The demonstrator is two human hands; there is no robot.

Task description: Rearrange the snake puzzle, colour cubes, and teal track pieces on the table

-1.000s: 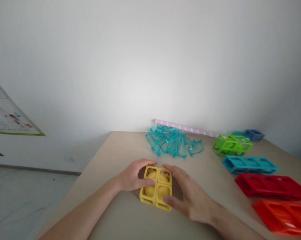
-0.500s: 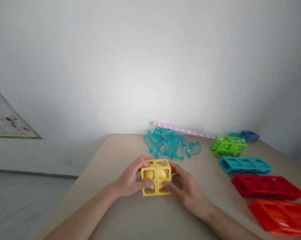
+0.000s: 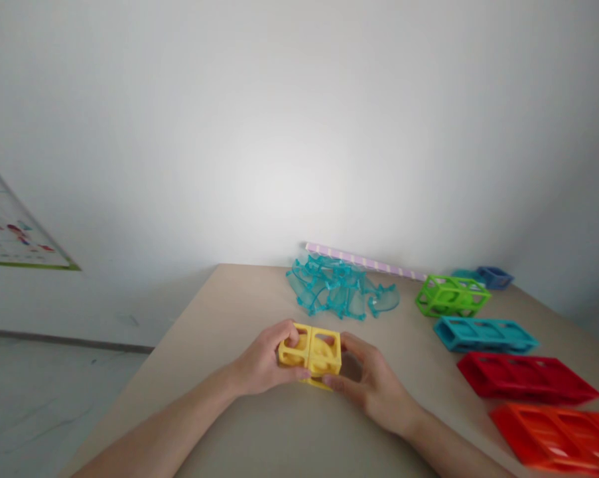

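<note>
Two yellow open-frame cube blocks [image 3: 310,352] sit side by side, pressed together, with rounded yellow shapes inside them. My left hand [image 3: 264,358] is closed around the left cube, fingers at its top and side, thumb along its lower front edge. On the other side my right hand [image 3: 373,382] grips the right cube, thumb at the lower front corner and fingers behind. The hands hold the pair over the near middle of the table; whether it touches the tabletop I cannot tell.
Behind the hands lies a heap of clear teal curved pieces [image 3: 336,285]. A lilac striped strip [image 3: 363,259] runs along the wall. To the right stand a green frame block [image 3: 452,296] and teal [image 3: 485,334], red [image 3: 525,378] and orange [image 3: 558,435] frame blocks on the table [image 3: 214,299].
The yellow cubes have tilted, so that more of their top shows now. Both hands still hold them and have shifted slightly down. The view has turned a little.
</note>
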